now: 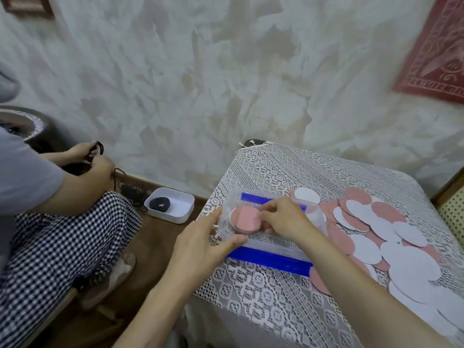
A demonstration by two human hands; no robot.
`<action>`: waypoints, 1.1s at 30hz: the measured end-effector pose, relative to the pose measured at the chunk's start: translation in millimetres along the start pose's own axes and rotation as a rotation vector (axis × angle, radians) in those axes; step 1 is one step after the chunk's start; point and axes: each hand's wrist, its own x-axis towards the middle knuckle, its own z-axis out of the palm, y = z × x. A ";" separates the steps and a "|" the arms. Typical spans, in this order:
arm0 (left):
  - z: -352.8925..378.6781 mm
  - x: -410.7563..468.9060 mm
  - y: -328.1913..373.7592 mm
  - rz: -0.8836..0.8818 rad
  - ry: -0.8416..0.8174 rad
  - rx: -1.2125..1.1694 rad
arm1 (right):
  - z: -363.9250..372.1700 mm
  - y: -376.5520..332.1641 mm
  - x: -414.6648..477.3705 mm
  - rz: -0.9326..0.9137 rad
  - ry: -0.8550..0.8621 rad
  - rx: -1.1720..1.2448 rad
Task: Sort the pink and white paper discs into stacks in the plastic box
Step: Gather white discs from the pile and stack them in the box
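Lace-covered table (251, 292), and loose discs (401, 252), pink and white, spill along the right. Left hand (198, 249), fingers straight, braces the plastic box (271, 259) at its near-left corner. Right hand (286, 219) pinches the pink stack (244, 218) in the box's left end. White stack (306, 195) stands far right.

Pink stack (244, 218) in clear box (271, 248), mixed discs (367, 248) scattered beside

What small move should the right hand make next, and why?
Probably release the pink disc and reach to the loose pile for another. The right hand pinches the disc's edge, yet it lies flat on its stack in the box, which the left hand steadies; many discs are unsorted.
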 end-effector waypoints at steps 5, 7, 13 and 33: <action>0.7 -0.9 -0.8 -0.021 -0.012 -0.001 | -10.1 1.7 -11.8 -0.051 -0.029 -0.263; 0.9 -1.5 -0.5 -0.032 -0.018 -0.014 | -10.4 0.4 -14.2 -0.056 -0.066 -0.328; 4.0 -1.1 -0.7 -0.049 0.002 -0.036 | -2.5 -3.6 -5.9 -0.079 -0.090 -0.431; 3.1 4.4 -2.0 -0.058 -0.025 -0.026 | -0.5 3.5 9.2 -0.157 -0.095 -0.475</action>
